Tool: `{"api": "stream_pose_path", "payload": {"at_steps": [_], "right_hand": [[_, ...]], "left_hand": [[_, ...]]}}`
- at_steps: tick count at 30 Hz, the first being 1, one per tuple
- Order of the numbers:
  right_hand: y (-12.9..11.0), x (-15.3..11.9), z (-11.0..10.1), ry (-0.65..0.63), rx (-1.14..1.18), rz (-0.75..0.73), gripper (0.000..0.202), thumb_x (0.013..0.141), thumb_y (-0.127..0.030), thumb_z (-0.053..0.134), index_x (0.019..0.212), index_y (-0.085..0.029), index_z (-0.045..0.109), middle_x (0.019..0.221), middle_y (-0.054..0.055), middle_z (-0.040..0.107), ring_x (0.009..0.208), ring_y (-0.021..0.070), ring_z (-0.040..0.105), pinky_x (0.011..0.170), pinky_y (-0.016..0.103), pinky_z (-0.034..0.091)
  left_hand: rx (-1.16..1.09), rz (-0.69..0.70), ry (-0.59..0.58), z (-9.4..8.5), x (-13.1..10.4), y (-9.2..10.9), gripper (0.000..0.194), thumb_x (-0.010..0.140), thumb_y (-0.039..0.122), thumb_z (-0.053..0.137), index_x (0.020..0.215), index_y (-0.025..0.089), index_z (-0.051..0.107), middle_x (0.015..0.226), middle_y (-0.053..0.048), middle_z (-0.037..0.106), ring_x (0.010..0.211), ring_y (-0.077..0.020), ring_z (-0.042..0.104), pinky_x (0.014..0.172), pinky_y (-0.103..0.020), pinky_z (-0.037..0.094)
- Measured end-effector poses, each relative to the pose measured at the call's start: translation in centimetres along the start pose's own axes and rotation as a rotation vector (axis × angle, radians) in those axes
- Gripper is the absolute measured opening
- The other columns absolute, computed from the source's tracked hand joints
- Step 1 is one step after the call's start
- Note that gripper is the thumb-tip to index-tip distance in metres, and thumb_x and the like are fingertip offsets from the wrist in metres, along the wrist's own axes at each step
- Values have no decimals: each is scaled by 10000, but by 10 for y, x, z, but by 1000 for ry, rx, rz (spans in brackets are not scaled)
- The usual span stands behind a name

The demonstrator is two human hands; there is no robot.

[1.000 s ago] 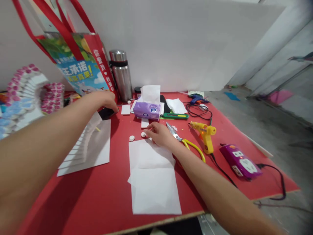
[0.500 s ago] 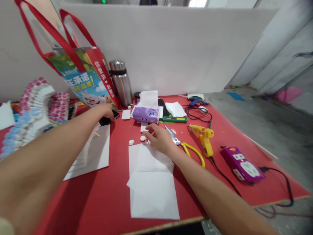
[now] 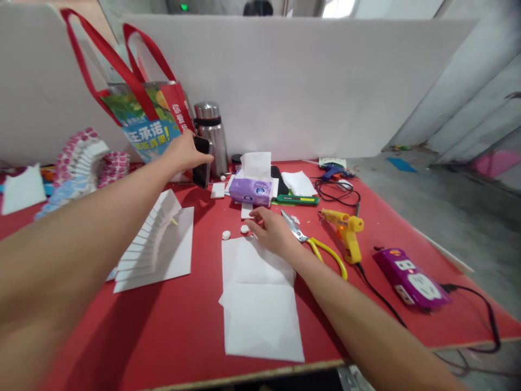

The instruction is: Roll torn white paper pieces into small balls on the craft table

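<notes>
My left hand (image 3: 185,152) grips a dark phone (image 3: 202,162), held upright above the table in front of the steel flask (image 3: 214,136). My right hand (image 3: 271,228) rests over the top of the white paper sheets (image 3: 260,320), fingers loosely curved and apart, with nothing seen in them. Just left of its fingertips lie two small white discs, one nearer (image 3: 245,229) and one farther left (image 3: 226,235). Scissors with yellow handles (image 3: 328,255) lie right of this hand. Left of the sheets, folded white strips fan out on a white board (image 3: 185,239).
A purple tissue pack (image 3: 250,191) and a green cutter (image 3: 297,200) lie behind my right hand. At the right are a yellow glue gun (image 3: 345,231) and a purple power socket (image 3: 411,279) with cords. A printed bag (image 3: 150,130) stands at the back left.
My left hand has lifted the phone from the tabletop and tipped it upright. My right hand stays over the sheets. The whole view has shifted slightly.
</notes>
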State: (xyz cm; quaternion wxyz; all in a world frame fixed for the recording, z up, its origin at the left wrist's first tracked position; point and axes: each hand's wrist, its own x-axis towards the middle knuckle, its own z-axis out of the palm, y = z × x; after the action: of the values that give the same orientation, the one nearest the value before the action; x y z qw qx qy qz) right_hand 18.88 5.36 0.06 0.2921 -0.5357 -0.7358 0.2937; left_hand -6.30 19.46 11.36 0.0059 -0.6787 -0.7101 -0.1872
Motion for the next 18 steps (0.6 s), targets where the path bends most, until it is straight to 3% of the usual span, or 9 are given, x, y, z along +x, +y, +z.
{"api": "stream_pose_path", "payload": {"at_steps": [2, 6, 10, 14, 18], "right_hand": [[0, 0, -1, 1, -12, 1, 191, 972, -305, 617, 1081, -154, 665, 970, 74, 766, 779, 165, 671, 708, 267, 446], [0, 1, -2, 6, -49, 7, 167, 962, -263, 630, 1086, -157, 665, 979, 73, 762, 798, 167, 669, 710, 264, 435], [-1, 0, -2, -11, -73, 2, 157, 961, -252, 623, 1078, -156, 665, 978, 81, 766, 820, 176, 678, 716, 265, 431], [2, 0, -1, -18, -64, -28, 153, 956, -247, 625, 1071, -156, 668, 989, 83, 769, 831, 176, 685, 721, 262, 434], [6, 1, 0, -22, -84, -38, 185, 946, -263, 642, 1088, -148, 672, 987, 87, 769, 847, 185, 683, 734, 266, 436]], "left_hand": [[-74, -23, 24, -8, 4, 9, 627, 723, 495, 736, 1194, 86, 675, 1035, -179, 745, 1020, -361, 715, 788, -399, 520], [-218, -221, -315, -5, -1, 28, 474, 692, 397, 777, 1031, 69, 734, 766, -160, 743, 698, -292, 727, 625, -375, 550], [10, -247, -570, 21, -23, 38, 557, 659, 459, 799, 1040, 56, 745, 659, -142, 724, 612, -297, 717, 559, -340, 554], [94, -215, -616, 43, -36, 38, 632, 611, 511, 818, 1045, 54, 762, 643, -137, 720, 597, -312, 719, 551, -330, 549], [151, -151, -593, 48, -38, 42, 613, 595, 523, 817, 1048, 111, 781, 676, -135, 737, 664, -332, 740, 630, -340, 560]]}}
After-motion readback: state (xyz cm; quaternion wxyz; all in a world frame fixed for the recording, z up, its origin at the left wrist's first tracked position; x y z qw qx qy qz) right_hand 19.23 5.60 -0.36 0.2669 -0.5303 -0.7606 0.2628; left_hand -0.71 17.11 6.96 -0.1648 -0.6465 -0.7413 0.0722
